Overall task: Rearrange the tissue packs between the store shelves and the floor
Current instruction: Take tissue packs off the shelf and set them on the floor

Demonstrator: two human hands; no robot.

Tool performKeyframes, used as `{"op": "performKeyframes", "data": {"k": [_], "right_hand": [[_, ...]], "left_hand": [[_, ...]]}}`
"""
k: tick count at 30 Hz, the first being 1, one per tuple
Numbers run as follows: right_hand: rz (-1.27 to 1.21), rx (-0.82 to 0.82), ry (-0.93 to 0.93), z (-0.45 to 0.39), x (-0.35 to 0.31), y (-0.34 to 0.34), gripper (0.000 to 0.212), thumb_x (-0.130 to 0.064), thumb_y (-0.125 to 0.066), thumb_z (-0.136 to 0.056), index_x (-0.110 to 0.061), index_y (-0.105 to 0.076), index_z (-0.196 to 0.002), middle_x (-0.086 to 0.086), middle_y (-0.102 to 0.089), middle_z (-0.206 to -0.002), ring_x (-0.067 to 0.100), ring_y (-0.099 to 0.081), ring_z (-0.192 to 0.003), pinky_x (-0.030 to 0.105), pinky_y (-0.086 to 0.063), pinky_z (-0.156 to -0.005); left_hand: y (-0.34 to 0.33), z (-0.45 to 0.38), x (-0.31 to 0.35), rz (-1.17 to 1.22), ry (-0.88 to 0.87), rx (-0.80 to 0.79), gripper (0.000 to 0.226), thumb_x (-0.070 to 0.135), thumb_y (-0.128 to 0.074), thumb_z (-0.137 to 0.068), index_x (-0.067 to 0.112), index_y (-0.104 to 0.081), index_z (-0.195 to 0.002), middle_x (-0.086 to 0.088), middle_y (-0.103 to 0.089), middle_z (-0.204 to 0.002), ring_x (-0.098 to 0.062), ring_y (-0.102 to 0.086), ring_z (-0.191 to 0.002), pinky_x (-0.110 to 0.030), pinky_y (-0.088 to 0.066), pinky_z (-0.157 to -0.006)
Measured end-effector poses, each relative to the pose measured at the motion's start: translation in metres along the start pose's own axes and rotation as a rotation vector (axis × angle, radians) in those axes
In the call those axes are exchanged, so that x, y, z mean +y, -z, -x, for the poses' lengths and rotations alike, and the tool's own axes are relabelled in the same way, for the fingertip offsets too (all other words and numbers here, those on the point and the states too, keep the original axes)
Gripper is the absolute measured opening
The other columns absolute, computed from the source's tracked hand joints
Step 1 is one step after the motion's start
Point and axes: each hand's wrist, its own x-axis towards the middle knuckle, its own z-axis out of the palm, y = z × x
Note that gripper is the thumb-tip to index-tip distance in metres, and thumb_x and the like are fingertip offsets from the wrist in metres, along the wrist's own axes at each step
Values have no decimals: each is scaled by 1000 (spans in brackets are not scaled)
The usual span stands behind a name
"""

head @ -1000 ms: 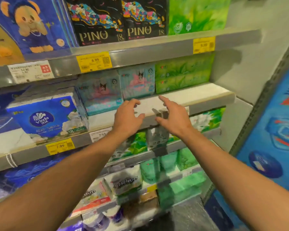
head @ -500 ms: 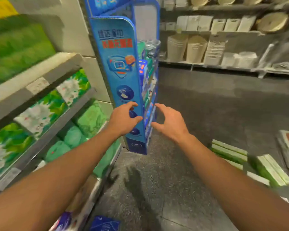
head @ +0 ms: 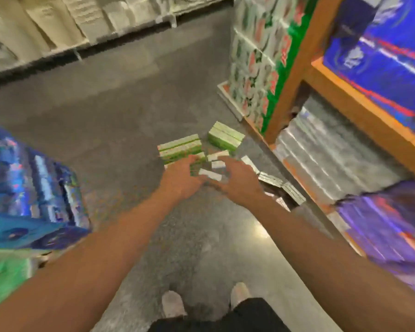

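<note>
Grey floor [head: 120, 111] | maybe two green tissue packs [head: 180, 147] | two empty hands [head: 180, 180]

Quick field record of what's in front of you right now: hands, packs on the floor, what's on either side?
left hand: out front, fingers loosely curled, holding nothing
right hand: out front, empty
green-and-white tissue packs: lying on the grey speckled floor, beyond both hands
second green pack: to the right, apart from the first
right side: orange-framed shelf
left side: blue wrapped packs
image: motion-blurred
</note>
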Motion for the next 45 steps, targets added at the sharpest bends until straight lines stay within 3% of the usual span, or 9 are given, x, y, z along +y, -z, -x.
{"op": "performKeyframes", "data": {"k": [5,10,15,21,26,36,39,42,45], "right_hand": [[-76,33,-186,9,106,18,69,-42,-75,-71,-25,-52,-133,7,-64,-124,29,-59,-112,40,-50,-87],[-82,1,-325,-32,160,-5,74,-37,-79,-69,-29,-49,-136,5,-61,-127,26,-56,-117,35,-47,-93],[-82,-61,-397,-123,177,-50,77,-39,-80,-72,-23,-46,-139,7,-62,-125,26,-59,-111,37,-49,-94],[-86,-129,-502,-253,211,-161,78,-39,-79,-73,-24,-42,-140,4,-57,-133,25,-55,-119,39,-47,-99],[-95,-181,-539,-336,273,-285,73,-36,-76,-73,-24,-45,-138,4,-53,-136,28,-54,-119,37,-47,-93],[48,-229,-524,-423,407,-474,82,-19,-81,-70,-25,-38,-140,6,-45,-139,31,-53,-118,38,-48,-94],[63,-251,-462,-424,428,-500,68,-15,-76,-74,-23,-45,-134,7,-56,-122,29,-60,-103,32,-49,-81],[57,-215,-417,-416,431,-499,49,-16,-71,-79,-22,-55,-124,4,-61,-111,23,-61,-96,19,-44,-71],[-50,-110,-393,-405,414,-465,48,-17,-73,-79,-25,-58,-123,-2,-64,-117,12,-59,-97,0,-32,-66]], "left_hand": [[-94,-58,34,-36,-11,-213,53,40,-74,-77,29,-56,-125,0,-67,-116,-15,-61,-98,-11,-38,-68],[-141,-125,16,-70,18,-296,62,39,-76,-78,28,-51,-133,0,-60,-130,-16,-58,-114,-19,-37,-81],[-159,-216,-32,-49,90,-301,59,39,-73,-78,30,-50,-132,2,-60,-122,-14,-54,-96,-24,-37,-77],[-201,-332,-142,-104,187,-365,66,42,-72,-81,24,-46,-139,-4,-55,-127,-21,-56,-100,-33,-47,-87],[-272,-410,-246,-126,222,-357,67,39,-75,-79,23,-47,-138,-5,-58,-108,-24,-58,-91,-33,-50,-77],[-438,-504,-405,-192,260,-408,86,37,-79,-74,32,-32,-146,-9,-46,-140,-26,-51,-122,-37,-46,-100],[-463,-519,-425,-157,245,-478,89,32,-82,-72,32,-32,-146,-13,-47,-140,-29,-50,-123,-38,-46,-101],[-469,-518,-429,-119,218,-462,73,20,-82,-74,27,-48,-138,-9,-59,-129,-25,-58,-113,-37,-50,-94],[-448,-506,-413,-36,236,-432,68,17,-80,-76,29,-49,-136,-1,-62,-125,-13,-59,-98,-18,-47,-70]]}}
